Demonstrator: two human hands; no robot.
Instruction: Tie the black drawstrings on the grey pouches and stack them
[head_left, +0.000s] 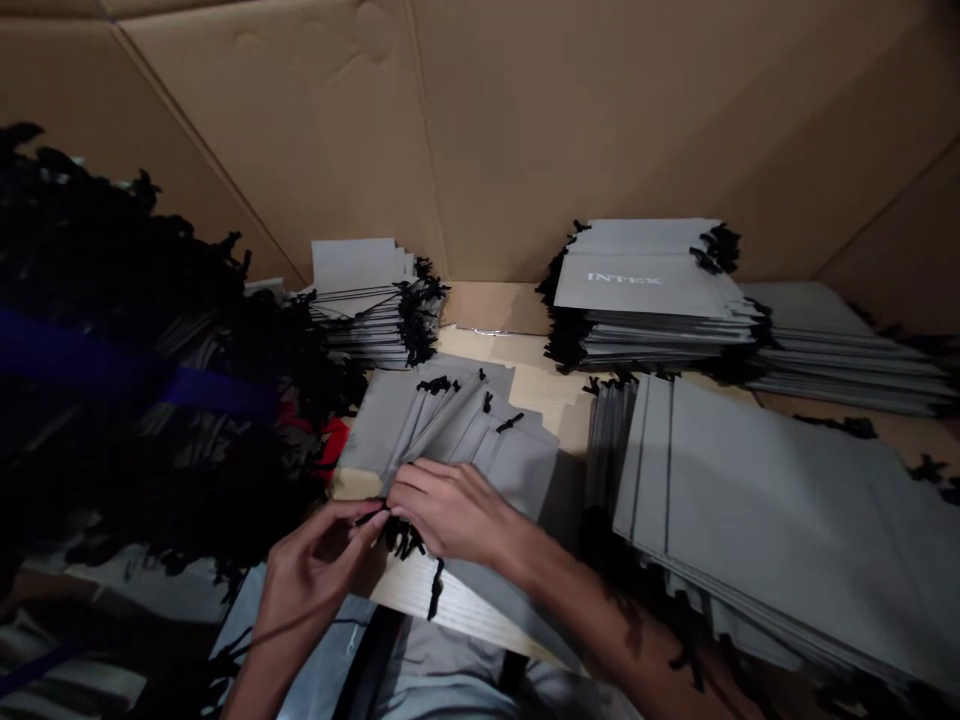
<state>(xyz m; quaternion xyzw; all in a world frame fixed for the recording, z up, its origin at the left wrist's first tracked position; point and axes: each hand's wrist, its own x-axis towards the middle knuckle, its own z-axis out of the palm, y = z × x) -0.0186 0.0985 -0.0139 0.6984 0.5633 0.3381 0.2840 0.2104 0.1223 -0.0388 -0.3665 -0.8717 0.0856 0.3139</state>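
Several grey fabric pouches (457, 430) with knotted black cords lie fanned out on the pale wooden table (442, 600). At their near left corner, my left hand (319, 560) pinches a black cord (370, 516) between thumb and fingertips. Touching it from the right, my right hand (450, 505) has its fingers curled over the same cord and the pouch edge; the exact grip is partly hidden. More black cord ends (405, 538) hang just below the fingers.
Stacks of grey pouches stand at the back left (360, 300), at the back centre with white lettering (637, 285), and at the right (780, 500). A large dark heap of corded pouches (112, 300) fills the left. Behind rises a cardboard wall (525, 130).
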